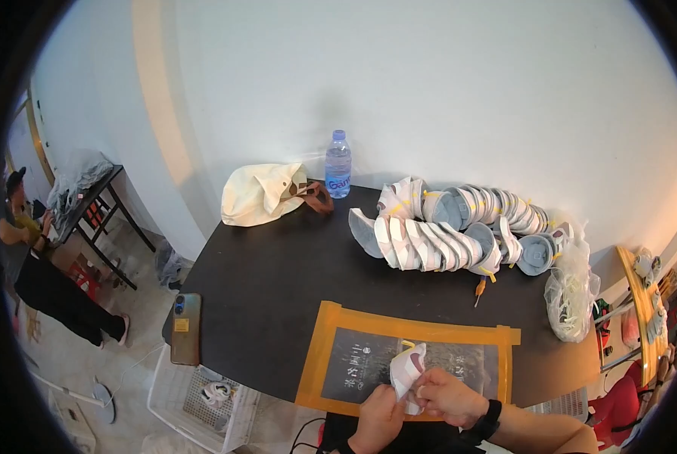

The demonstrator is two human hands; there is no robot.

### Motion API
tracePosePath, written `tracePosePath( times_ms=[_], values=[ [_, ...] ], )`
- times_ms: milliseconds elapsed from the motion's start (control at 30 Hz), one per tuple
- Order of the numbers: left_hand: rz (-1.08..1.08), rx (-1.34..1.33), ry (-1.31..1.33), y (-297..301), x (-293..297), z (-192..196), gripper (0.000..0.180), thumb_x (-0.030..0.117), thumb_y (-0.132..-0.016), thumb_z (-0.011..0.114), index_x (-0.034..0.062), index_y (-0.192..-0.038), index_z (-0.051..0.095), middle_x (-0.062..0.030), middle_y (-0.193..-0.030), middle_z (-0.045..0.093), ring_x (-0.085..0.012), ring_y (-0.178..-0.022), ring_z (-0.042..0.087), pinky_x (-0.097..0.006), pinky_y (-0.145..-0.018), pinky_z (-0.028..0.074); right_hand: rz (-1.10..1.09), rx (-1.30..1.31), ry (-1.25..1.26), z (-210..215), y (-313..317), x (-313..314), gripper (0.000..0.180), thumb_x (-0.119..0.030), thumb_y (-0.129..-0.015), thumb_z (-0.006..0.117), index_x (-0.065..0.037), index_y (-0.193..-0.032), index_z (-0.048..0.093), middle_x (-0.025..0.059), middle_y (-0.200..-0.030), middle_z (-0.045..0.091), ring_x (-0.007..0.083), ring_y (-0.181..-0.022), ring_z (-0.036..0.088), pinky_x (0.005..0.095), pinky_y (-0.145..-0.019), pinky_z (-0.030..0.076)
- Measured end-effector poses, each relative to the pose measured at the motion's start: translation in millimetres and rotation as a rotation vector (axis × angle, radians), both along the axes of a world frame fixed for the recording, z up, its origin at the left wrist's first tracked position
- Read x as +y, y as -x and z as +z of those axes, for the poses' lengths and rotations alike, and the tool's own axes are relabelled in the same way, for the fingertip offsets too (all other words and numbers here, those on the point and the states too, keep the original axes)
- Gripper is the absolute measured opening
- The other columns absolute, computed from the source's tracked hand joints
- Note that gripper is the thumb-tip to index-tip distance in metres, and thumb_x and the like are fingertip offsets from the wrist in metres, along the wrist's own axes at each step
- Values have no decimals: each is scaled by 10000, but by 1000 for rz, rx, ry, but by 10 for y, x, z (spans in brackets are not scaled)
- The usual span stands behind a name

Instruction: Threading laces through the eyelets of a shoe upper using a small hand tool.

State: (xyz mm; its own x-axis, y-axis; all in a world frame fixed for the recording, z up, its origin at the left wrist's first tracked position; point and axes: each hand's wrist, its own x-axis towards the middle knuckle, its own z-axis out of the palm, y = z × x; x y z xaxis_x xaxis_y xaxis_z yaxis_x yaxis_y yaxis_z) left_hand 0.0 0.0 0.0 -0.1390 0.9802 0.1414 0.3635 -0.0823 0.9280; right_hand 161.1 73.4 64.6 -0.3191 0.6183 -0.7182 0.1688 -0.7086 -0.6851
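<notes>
Near the table's front edge, both my hands are on a small white and pink shoe upper (405, 367) with a yellow tab at its top. My left hand (379, 418) is closed on its lower left side. The fingers of my right hand (448, 396) pinch its right side; what lies between these fingertips is too small to make out. Beneath it is a dark sheet (343, 363) framed with orange tape. Beyond my hands, long nested rows of similar shoe uppers (429, 246) lie on the table. A small tool with an orange handle (480, 287) rests just in front of them.
On the dark table (278, 280) stand a water bottle (338, 165) and a cream cloth bag (259, 195). A phone (186, 329) lies at the left edge. A clear plastic bag (570, 303) hangs by the right edge. A white basket (236, 416) sits below left. Another person (47, 280) stands far left.
</notes>
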Motion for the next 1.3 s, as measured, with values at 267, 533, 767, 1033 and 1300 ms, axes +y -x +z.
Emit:
tracePosePath(
  times_ms=[267,533,767,1033,1300],
  values=[
    [-5,-55,-196,7,-64,175,228,66,-891,590,-1,-1108,608,-221,-979,605,-420,-864,597,-443,-715,497,452,-520,-887,180,265,-198,168,-27,-879,525,-10,-1046,539,93,-821,568,171,-610,519,279,-495,418],
    [-28,-27,-217,79,75,191,84,57,-864,624,0,-860,562,-182,-780,553,-400,-719,575,-466,-622,471,624,-678,-882,386,395,-194,161,-112,-932,513,-25,-1048,443,273,-883,641,442,-795,650,498,-662,520],
    [1,-102,-102,52,86,245,148,126,-897,615,-13,-923,569,-215,-830,595,-427,-765,594,-470,-651,478,11,-139,-163,202,169,-62,199,-75,-903,547,-50,-1079,456,126,-861,620,215,-730,627,305,-610,495],
    [19,-181,14,23,80,356,203,157,-898,612,-17,-1001,604,-223,-889,636,-417,-839,624,-448,-710,501,287,-253,-354,377,137,-134,159,-111,-917,581,-25,-1041,531,124,-915,637,198,-837,636,297,-725,512],
    [46,-103,-103,19,100,204,242,136,-890,635,-27,-1068,616,-217,-895,653,-368,-835,663,-404,-717,515,516,-541,-549,172,74,38,249,-248,-914,585,-31,-1029,624,147,-993,677,266,-904,650,360,-824,506]
  ],
)
